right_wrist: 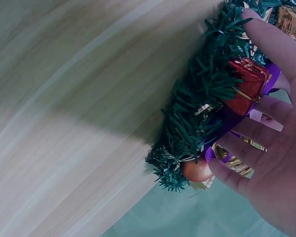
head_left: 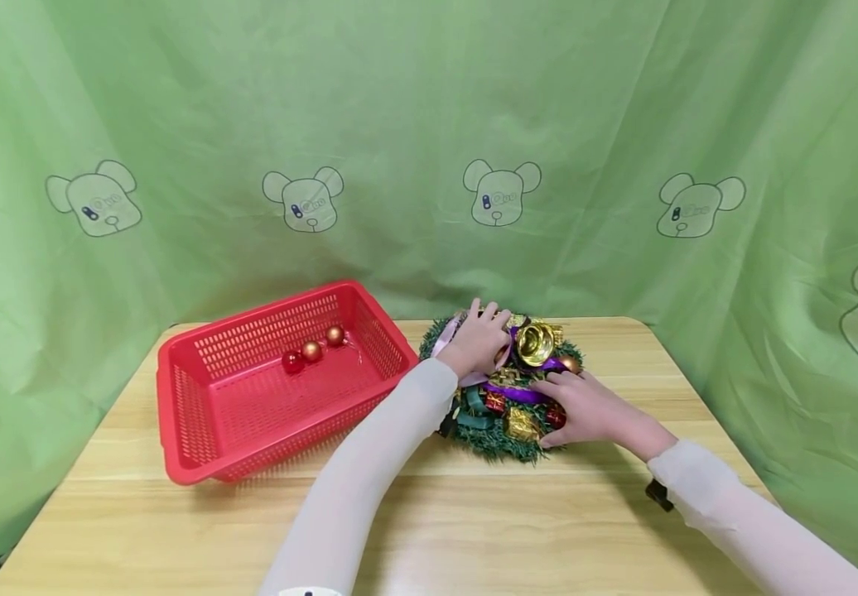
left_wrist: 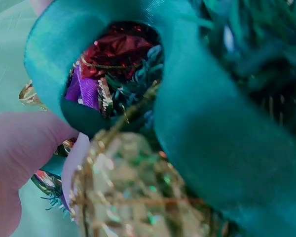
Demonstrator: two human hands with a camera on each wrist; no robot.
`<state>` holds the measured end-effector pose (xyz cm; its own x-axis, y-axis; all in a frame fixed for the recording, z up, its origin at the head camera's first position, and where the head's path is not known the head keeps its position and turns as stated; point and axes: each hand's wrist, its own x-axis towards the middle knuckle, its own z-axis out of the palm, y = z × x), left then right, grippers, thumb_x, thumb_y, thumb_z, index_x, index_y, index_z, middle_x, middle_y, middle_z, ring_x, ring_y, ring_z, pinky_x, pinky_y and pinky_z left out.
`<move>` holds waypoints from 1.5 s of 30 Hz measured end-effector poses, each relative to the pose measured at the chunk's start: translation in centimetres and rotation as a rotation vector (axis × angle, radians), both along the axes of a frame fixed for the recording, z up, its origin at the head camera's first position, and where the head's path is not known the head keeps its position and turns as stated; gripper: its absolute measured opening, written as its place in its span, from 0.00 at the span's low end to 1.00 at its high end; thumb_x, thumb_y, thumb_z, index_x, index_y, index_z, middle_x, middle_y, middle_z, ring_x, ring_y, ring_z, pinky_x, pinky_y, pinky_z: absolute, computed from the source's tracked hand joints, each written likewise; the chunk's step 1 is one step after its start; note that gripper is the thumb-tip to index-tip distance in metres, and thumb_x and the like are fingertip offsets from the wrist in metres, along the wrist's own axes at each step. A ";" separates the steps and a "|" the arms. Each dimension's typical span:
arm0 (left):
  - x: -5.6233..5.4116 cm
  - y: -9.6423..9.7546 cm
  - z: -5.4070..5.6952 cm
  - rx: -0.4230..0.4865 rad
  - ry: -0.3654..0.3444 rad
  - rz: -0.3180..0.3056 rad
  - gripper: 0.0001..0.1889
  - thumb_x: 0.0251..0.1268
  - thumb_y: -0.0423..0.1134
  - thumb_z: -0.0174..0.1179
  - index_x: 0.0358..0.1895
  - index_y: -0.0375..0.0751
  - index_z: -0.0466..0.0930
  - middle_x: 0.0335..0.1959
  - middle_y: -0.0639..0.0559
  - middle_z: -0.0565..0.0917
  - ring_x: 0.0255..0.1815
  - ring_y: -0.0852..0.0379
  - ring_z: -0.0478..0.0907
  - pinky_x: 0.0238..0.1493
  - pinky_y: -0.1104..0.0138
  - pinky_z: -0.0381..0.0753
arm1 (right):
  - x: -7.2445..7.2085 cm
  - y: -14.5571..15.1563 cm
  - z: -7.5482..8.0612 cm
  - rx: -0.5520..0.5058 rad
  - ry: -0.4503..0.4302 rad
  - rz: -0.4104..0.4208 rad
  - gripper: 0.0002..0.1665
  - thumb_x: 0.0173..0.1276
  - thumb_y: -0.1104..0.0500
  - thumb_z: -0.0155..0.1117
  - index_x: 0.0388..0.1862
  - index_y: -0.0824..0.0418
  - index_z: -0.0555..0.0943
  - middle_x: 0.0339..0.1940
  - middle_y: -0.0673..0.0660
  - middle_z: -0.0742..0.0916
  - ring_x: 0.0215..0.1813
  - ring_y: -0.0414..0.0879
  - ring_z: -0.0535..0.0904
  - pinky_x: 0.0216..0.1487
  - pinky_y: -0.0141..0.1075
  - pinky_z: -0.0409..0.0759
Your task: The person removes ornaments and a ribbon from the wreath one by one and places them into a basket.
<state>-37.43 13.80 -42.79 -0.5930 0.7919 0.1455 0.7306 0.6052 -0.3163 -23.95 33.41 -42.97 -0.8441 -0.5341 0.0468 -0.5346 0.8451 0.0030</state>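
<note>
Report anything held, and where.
The right hand spreads over the right of the wreath, no grip visible; whether the left hand grips its far side cannot be told.

The wreath looks rough and bristly (its bell glossy, metallic), the basket smooth plastic.

The wreath is green, its ribbons purple, teal and lilac, its bell shiny gold, its boxes red or gold. At left, the basket is red, its balls red and coppery gold. Yellowish wood grain streaks the tabletop; grey-outlined bear heads dot the green curtain.
</note>
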 end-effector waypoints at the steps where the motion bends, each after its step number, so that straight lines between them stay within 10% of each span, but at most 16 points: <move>1: 0.0 -0.1 0.0 -0.001 0.006 -0.005 0.06 0.57 0.48 0.67 0.38 0.62 0.85 0.62 0.55 0.72 0.67 0.50 0.64 0.77 0.43 0.56 | 0.0 0.0 0.0 0.002 -0.001 -0.001 0.53 0.46 0.33 0.81 0.65 0.62 0.79 0.54 0.64 0.85 0.56 0.62 0.81 0.58 0.66 0.75; 45: 1.1 -2.2 2.3 0.094 -0.011 -0.114 0.28 0.61 0.56 0.64 0.63 0.51 0.78 0.64 0.55 0.79 0.65 0.53 0.72 0.76 0.47 0.60 | -0.4 0.1 -0.3 0.007 -0.004 0.003 0.53 0.46 0.31 0.80 0.65 0.62 0.79 0.52 0.61 0.85 0.55 0.60 0.82 0.55 0.64 0.77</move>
